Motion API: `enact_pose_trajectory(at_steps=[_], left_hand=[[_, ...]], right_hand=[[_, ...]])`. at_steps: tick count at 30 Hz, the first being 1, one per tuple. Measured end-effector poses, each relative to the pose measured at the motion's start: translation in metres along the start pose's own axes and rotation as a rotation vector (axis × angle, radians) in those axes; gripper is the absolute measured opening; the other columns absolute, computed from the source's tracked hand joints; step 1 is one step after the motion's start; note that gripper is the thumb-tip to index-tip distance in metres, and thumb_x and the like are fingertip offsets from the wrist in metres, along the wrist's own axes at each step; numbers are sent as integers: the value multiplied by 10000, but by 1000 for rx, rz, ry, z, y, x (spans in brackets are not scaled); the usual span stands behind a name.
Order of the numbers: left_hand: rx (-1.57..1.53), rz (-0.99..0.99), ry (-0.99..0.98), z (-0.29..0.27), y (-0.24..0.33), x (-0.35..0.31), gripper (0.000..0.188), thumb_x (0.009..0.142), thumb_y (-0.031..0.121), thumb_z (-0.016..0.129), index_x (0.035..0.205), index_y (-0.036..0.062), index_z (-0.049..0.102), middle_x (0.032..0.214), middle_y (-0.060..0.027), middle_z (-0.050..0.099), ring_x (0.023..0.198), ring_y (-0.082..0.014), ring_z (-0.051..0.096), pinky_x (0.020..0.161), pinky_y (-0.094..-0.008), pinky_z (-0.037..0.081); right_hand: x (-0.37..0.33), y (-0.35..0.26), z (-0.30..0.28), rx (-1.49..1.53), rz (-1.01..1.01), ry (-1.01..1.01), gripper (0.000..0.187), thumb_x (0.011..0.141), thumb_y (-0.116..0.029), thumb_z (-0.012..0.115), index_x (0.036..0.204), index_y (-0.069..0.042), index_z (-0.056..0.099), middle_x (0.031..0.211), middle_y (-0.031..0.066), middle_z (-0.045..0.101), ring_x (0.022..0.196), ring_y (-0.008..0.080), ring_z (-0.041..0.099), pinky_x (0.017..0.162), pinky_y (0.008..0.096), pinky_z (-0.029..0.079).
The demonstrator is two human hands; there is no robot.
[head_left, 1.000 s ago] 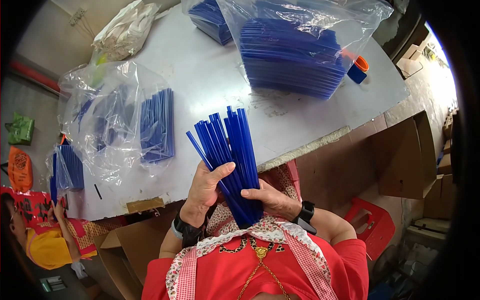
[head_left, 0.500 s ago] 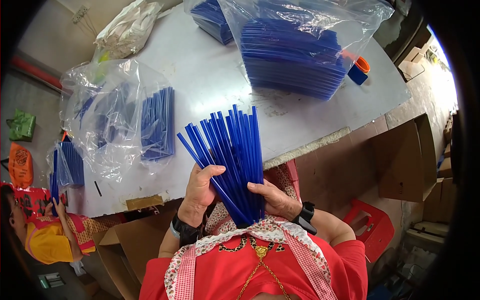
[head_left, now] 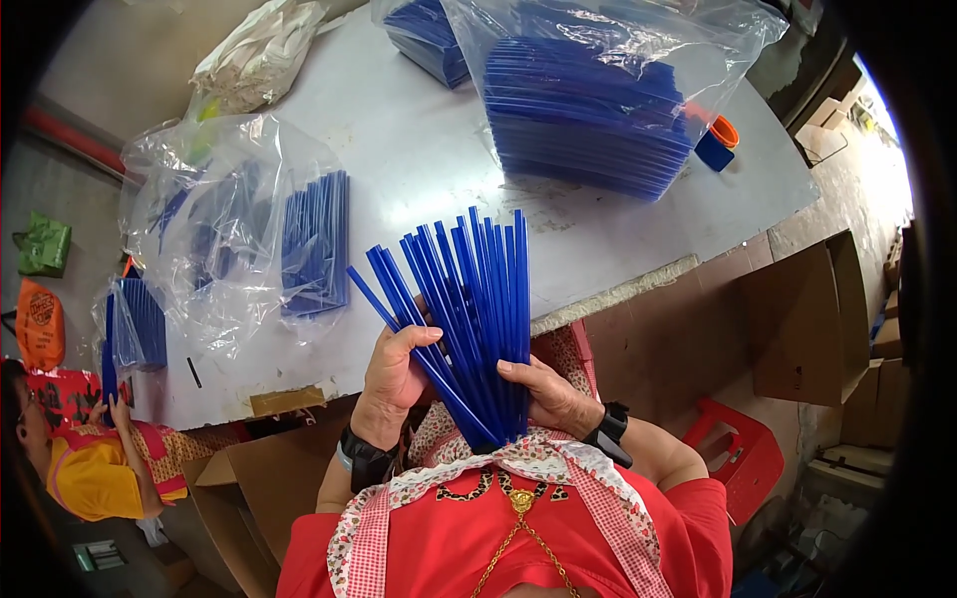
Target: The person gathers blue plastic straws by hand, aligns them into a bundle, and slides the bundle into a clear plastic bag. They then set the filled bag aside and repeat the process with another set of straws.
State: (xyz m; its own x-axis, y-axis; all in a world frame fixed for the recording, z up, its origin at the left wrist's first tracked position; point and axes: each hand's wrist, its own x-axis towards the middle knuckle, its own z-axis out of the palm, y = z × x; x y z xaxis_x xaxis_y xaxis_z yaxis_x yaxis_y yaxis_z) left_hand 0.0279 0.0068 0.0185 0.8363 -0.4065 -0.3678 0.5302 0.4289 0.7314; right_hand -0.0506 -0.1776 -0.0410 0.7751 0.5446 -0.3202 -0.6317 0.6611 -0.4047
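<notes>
A fanned bundle of long blue sticks point(head_left: 464, 299) stands upright in front of my chest, pinched together at its lower end. My left hand point(head_left: 394, 374) grips the fan from the left, fingers curled over the sticks. My right hand point(head_left: 543, 394) holds the lower right side, thumb against the sticks. Both wrists wear dark bands. A clear bag with a stack of the same blue sticks point(head_left: 309, 244) lies on the grey table point(head_left: 429, 140) just beyond my left hand.
A big clear bag of blue sticks point(head_left: 588, 120) lies at the table's far right, next to an orange-and-blue tape roll point(head_left: 718, 140). Another person in yellow point(head_left: 85, 468) sits at lower left. Cardboard boxes point(head_left: 797, 329) and a red stool point(head_left: 738, 458) stand on my right.
The bundle has spread from a tight bunch into a wide fan. My hands have stayed in place, shifting their fingers along the sticks.
</notes>
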Motion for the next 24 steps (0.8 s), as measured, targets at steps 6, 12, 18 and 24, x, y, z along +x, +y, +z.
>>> enact_pose_trajectory(at_steps=[6, 12, 18, 24], left_hand=[[-100, -8, -77, 2, 2, 0, 463, 782, -9, 547, 1244, -3, 527, 1171, -129, 616, 1026, -208, 626, 911, -353, 506], [-10, 52, -33, 3, -3, -3, 390, 821, -8, 614, 1204, 58, 580, 1148, -94, 635, 1013, -194, 627, 916, -356, 499], [26, 67, -17, 0, -6, -4, 339, 829, 4, 656, 1151, 103, 621, 1087, -59, 664, 998, -174, 629, 902, -351, 503], [10, 72, 7, -2, -7, -6, 340, 832, 12, 650, 1161, 89, 614, 1099, -69, 659, 998, -176, 630, 903, -354, 506]], right_hand=[[1, 0, 0, -1, -1, 9, 633, 890, -274, 625, 1389, -22, 329, 1293, 162, 519, 1145, 246, 564, 973, 402, 482], [-2, -2, 4, -17, -16, 10, 651, 883, -266, 633, 1395, -21, 314, 1298, 167, 513, 1153, 259, 558, 971, 424, 483], [-3, -1, 5, -16, -35, 10, 653, 883, -263, 633, 1397, -21, 311, 1302, 171, 509, 1158, 263, 555, 970, 433, 483], [-6, -2, 8, -7, -54, 21, 576, 907, -241, 607, 1371, -13, 353, 1260, 155, 538, 1133, 228, 568, 962, 398, 493]])
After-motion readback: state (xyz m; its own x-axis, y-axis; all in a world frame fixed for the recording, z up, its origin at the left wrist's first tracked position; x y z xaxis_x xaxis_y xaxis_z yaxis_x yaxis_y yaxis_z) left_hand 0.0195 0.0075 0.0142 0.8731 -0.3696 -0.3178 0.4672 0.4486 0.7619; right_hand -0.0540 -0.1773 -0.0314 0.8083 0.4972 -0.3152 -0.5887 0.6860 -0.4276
